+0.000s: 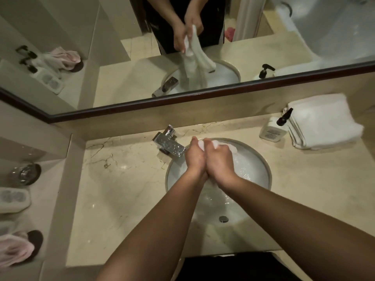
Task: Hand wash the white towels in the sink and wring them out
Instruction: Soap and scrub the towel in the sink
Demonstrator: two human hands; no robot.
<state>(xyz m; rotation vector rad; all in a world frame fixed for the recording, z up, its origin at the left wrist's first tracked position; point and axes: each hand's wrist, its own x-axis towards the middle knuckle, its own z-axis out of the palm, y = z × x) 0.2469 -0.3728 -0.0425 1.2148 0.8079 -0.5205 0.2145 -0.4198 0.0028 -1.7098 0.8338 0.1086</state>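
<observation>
Both my hands are pressed together over the round white sink (pixel 261 165), each gripping the same wet white towel (pixel 229 148). My left hand (pixel 195 156) holds it on the faucet side and my right hand (pixel 220 161) is beside it. The towel shows above my fingers and hangs down between my wrists into the basin, mostly hidden by my hands. The mirror (pixel 60 116) reflects the towel dangling from both hands. A stack of folded white towels (pixel 322 122) lies on the counter at the back right.
A chrome faucet (pixel 169 144) stands left of the sink on the marble counter (pixel 125 189). A white pump bottle (pixel 273 128) stands by the folded towels. The drain (pixel 223 219) is near the basin's front. A pink cloth (pixel 14 248) and small items lie on the left ledge.
</observation>
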